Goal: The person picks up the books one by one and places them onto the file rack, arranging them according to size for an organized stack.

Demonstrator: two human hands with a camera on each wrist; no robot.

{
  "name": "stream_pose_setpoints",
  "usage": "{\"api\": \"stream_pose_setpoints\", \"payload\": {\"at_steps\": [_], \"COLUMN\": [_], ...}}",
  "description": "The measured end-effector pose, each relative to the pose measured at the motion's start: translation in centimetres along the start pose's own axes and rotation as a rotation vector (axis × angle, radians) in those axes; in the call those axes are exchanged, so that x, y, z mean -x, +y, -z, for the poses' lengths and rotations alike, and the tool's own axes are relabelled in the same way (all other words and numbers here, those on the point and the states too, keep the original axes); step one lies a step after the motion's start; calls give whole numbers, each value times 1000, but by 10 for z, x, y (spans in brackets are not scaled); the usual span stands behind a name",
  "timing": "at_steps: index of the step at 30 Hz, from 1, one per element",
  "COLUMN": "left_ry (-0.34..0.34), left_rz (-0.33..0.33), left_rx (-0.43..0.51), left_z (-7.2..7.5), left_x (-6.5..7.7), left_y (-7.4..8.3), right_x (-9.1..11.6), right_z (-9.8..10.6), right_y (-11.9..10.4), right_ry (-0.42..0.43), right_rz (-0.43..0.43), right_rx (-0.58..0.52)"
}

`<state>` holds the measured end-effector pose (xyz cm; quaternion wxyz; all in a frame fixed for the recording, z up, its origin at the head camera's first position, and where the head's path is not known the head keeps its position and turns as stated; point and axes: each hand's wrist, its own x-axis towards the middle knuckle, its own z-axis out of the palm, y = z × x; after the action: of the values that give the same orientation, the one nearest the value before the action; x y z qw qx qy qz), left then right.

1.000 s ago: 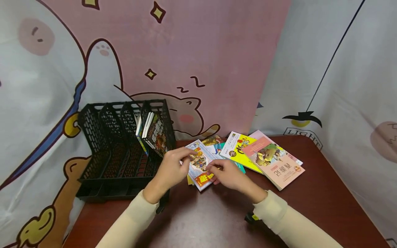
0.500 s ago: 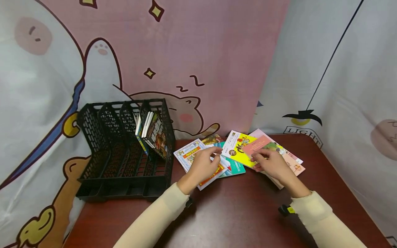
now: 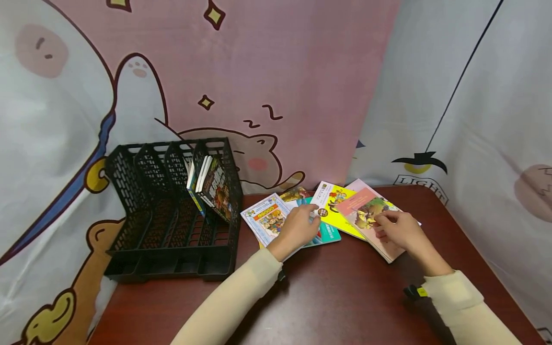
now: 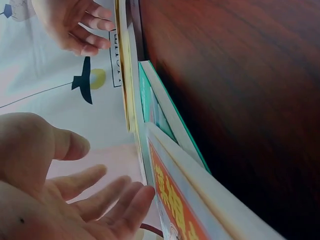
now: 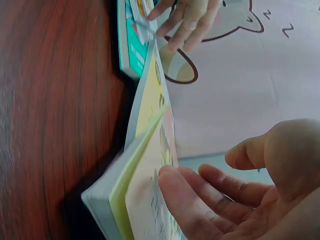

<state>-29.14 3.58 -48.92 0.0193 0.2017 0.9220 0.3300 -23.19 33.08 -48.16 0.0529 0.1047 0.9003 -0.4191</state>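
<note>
My left hand point(image 3: 299, 226) hovers palm-down over the left group of books, fingers relaxed and holding nothing. Beneath and beside it lie a white-and-blue book point(image 3: 268, 218) with a cartoon cover and a teal book point(image 3: 330, 233). In the left wrist view its extended fingers point(image 4: 107, 197) are close over the orange-labelled cover point(image 4: 172, 200). My right hand point(image 3: 402, 233) is over a pink book point(image 3: 356, 207), which lies partly on a yellow-and-white book point(image 3: 340, 221). The right wrist view shows its loosely bent fingers point(image 5: 187, 192) right at the pink book's cover point(image 5: 150, 195), gripping nothing.
A black divided book rack point(image 3: 168, 250) stands on the left of the brown table point(image 3: 336, 292). Its right compartments hold several books, among them a dark-covered one point(image 3: 219, 190). A printed cloth point(image 3: 302, 86) hangs behind the table.
Both hands have left the white-and-blue book, which has been set down turned more to the left. My left hand shifted right toward the teal book; my right hand moved right over the pink book.
</note>
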Motion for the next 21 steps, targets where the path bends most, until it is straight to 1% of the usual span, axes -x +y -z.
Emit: {"api": "stream_pose_setpoints", "payload": {"at_steps": [2, 6, 10, 12, 15, 21], "left_ry": [-2, -21, -54, -71, -104, -197], "left_rz": [2, 3, -22, -40, -48, -57], "left_rx": [-24, -25, -22, -39, -42, -5], "left_z": [-1, -5, -14, -19, -27, -40], "left_x": [-3, -7, -8, -6, -3, 5], "left_y": [1, 3, 10, 14, 21, 36], "right_x": [-2, -6, -7, -7, -8, -10], "right_z": [3, 11, 24, 29, 36, 44], "right_y": [4, 12, 22, 27, 34, 43], "right_ry": [15, 38, 90, 119, 148, 138], "right_rz": [-7, -22, -40, -54, -87, -148], "right_rx": [19, 63, 141, 183, 222, 265]}}
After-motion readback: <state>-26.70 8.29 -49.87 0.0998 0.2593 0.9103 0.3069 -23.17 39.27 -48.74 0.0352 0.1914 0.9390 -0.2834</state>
